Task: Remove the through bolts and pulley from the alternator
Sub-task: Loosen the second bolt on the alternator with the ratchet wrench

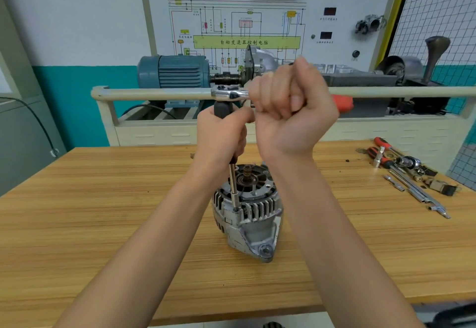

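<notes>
Alternator [246,211] stands mid-counter [103,211], nearer the far edge, shaft end up. Extension bar [233,186] runs near-vertical from a through bolt [235,209] on the housing rim up into the left hand [221,137], which grips it. Ratchet [231,94] lies horizontal on top, right hand [291,106] fisted around its handle, directly above the alternator

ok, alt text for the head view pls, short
Two bare hands work a ratchet wrench on a long extension seated on a bolt of an alternator standing on a wooden table. The left hand steadies the extension; the right hand grips the red handle. Loose tools lie to the right.
</notes>
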Motion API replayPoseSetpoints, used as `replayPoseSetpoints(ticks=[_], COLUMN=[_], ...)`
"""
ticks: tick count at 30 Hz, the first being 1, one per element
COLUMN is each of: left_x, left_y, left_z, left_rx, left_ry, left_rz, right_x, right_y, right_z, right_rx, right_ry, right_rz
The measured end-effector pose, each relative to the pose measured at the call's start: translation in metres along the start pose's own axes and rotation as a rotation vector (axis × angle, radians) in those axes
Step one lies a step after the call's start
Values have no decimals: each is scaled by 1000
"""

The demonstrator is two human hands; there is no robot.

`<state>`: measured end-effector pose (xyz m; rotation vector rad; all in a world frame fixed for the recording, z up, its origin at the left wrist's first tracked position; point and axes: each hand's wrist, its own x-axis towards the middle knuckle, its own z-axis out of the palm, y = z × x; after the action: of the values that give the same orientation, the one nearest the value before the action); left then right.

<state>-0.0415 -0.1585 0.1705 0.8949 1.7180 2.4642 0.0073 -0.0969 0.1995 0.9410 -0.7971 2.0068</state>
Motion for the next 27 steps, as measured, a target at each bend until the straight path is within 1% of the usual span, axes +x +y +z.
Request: replayPoseSetpoints(ticks=[3, 5, 7, 9, 12, 14, 16, 17, 18, 19, 20, 21, 23, 24, 27], left_x=[1, 3, 4, 6, 7, 7, 7, 7, 5, 3, 2, 1, 1, 2, 8], left_y=[1, 2, 2, 1, -2, -4, -6, -5, -4, -6, -5, -4, -4, -4, 0], left_z=[-8, -10, -10, -9, -4, 0, 6, 10, 17, 22, 25, 23, 8, 1, -10], left_rx=[-63, -86, -76, -65, -23, 2, 55, 75, 37, -60, -119, -77, 58, 53, -33], left_ry=[-190, -326, -402, -391, -227, -104, -12, -13, -83, -193, -239, -209, -58, -51, -222], left_rz=[-37, -93, -131, -141, -133, -112, -52, 16, 105, 171, 190, 164, 87, 28, -85], right_x=[12, 18, 19, 16, 10, 4, -4, -10, -15, -19, -22, -22, -17, -13, 2], right_y=[-9, -11, -10, -9, -8, -3, 4, 9, 13, 16, 17, 18, 15, 12, 2], right_z=[-14, -21, -24, -24, -18, -10, -2, 2, 5, 8, 10, 10, 9, 7, 0], right_rx=[242, 379, 425, 383, 203, 47, -142, -249, -341, -403, -433, -435, -367, -298, -58], right_ry=[145, 208, 229, 212, 139, 69, 42, 35, 17, -5, -18, -17, -4, 0, -9], right_rz=[210, 284, 302, 273, 167, 40, -133, -226, -301, -346, -362, -358, -306, -260, -38])
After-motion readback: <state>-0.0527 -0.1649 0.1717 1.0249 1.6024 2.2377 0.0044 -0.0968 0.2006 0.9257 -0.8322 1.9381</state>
